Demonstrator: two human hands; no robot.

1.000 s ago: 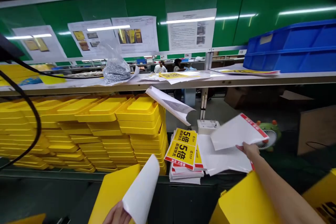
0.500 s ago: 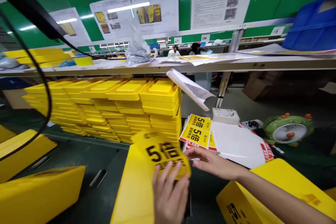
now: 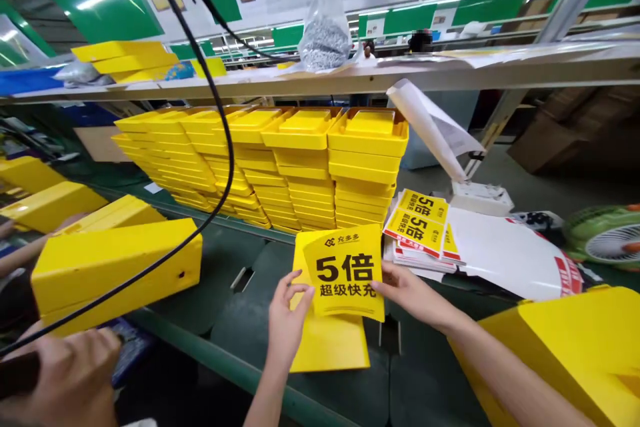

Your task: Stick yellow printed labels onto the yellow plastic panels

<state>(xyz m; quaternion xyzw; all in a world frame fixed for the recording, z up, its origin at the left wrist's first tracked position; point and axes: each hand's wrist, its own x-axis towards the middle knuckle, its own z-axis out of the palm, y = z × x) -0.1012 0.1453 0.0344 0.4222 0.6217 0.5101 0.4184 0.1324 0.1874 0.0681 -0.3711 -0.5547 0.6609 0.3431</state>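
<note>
Yellow printed label (image 3: 346,273), thin, its edges gently curled: it lies over a smooth, flat-faced box (image 3: 333,347). Right hand (image 3: 400,290): pinches the label's right edge, thumb in front. Left hand (image 3: 290,313): thumb at the left edge; whether it pinches cannot be told. Black cable (image 3: 229,147): loops in front of stacked yellow trays (image 3: 367,147) and part of a yellow case (image 3: 120,273). Label pile (image 3: 417,223), red-edged: sits beside glossy white sheeting (image 3: 505,253). Ribbed green fan (image 3: 613,237): stands at right.
</note>
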